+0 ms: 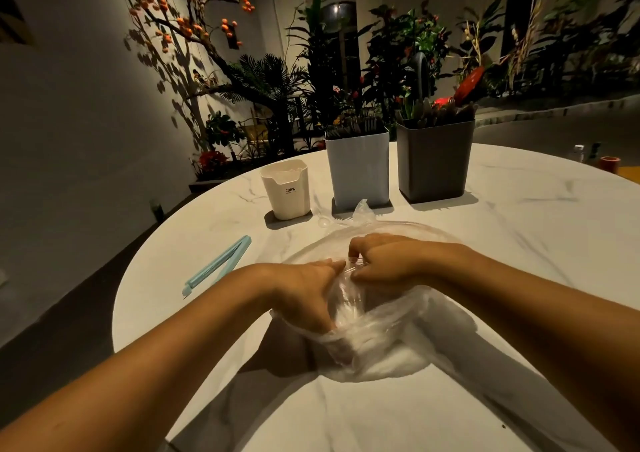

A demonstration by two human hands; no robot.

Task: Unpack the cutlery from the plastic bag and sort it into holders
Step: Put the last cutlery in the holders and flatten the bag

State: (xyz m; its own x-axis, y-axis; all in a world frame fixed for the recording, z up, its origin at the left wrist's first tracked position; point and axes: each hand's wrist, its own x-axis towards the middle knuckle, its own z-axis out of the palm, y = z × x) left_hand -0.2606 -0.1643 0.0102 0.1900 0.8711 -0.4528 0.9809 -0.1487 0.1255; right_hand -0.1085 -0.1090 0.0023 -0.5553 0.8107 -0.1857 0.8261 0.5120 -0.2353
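A clear plastic bag [377, 341] lies on the white marble table [519, 209] in front of me, with pale clear cutlery dimly visible inside. My left hand [304, 292] grips the bag's near left side. My right hand [384, 257] pinches the plastic at the bag's top, its fingers curled. Three holders stand behind: a cream one [286, 188] marked CRBW, a white one [358, 167] and a dark grey one [434, 161], the last two with dark cutlery sticking out. One clear spoon [327, 222] lies by the white holder.
A light blue bag clip [218, 264] lies open at the left of the table. The round table edge curves close on the left. Plants and a tree with orange fruit stand behind. Small items [609, 162] sit at the far right.
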